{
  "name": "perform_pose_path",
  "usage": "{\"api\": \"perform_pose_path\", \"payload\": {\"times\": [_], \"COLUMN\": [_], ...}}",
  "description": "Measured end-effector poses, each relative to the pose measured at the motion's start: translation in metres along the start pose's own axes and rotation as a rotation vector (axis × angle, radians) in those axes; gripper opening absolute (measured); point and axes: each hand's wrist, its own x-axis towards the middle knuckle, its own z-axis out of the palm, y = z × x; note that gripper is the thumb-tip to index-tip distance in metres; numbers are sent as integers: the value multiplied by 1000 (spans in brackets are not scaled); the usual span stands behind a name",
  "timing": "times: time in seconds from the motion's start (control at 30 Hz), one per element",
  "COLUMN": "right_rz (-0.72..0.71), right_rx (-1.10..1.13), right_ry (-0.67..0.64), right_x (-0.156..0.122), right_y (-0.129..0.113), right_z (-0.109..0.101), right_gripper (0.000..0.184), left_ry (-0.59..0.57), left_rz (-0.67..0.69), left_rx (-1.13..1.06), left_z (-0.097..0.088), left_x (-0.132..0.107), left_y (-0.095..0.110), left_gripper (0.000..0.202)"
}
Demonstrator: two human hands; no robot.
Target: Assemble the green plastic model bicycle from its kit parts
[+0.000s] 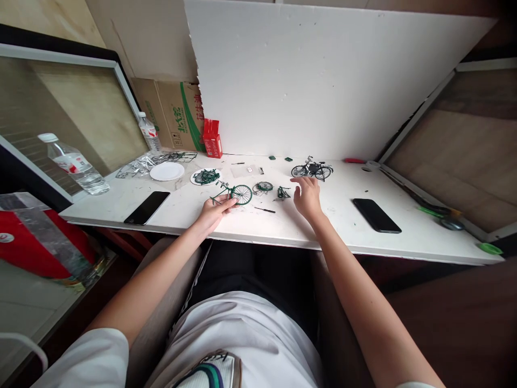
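Observation:
Near the table's front edge, my left hand [218,212] pinches a partly built green model bicycle [241,195]. Its single spoked wheel points right, and my fingers cover part of the frame. My right hand [308,199] hovers over the table with fingers apart and nothing visible in them. Just left of it lies a small cluster of dark green parts [283,192]. A loose green wheel [264,186] rests between the two hands. Behind my right hand stands a black model bicycle [312,170]. A thin dark stick-like tool [265,210] lies in front of the wheel.
Green parts [207,176] fill a small white dish; an empty white plate [167,171] sits beside it. Phones lie left [147,208] and right [376,215]. Water bottles [76,166], a red box [212,139] and a cardboard box [169,116] stand at left. A white foam board [323,81] rises behind.

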Motion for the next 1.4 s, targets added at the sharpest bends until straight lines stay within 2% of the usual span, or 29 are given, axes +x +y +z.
{"api": "perform_pose_path", "payload": {"times": [0.23, 0.4, 0.63, 0.73, 0.8, 0.9, 1.03, 1.13, 1.27, 1.4], "right_rz": [-199, -183, -178, -182, -171, -124, -92, -109, -134, -165], "right_rx": [37, 63, 107, 138, 148, 196, 279, 273, 213, 178], "right_ry": [-280, -322, -503, -555, -575, -569, -466, -396, -451, -505], "right_x": [-13, -18, -13, -13, -14, -15, -14, -15, -16, -10], "right_y": [-23, -27, -29, -26, -25, -24, -25, -26, -26, -29], "right_z": [13, 20, 35, 36, 36, 34, 31, 29, 30, 38], "right_gripper": [72, 54, 74, 90, 99, 102, 95, 97, 110, 109], "left_ry": [2, -8, -17, -17, -17, -21, -25, -17, -14, -24], "left_rz": [3, -8, 19, 28, 24, 24, 27, 24, 23, 22], "left_rx": [-15, -11, 56, 62, 58, 49, 43, 39, 40, 44], "left_z": [1, 2, 6, 6, 5, 3, 3, 4, 5, 5], "left_x": [0, -1, -5, -5, -3, -1, -1, -2, -2, -2], "left_y": [0, 1, 0, 0, 0, -2, -3, -2, -1, -2], "left_gripper": [46, 47, 47, 47, 48, 47, 45, 48, 48, 48]}}
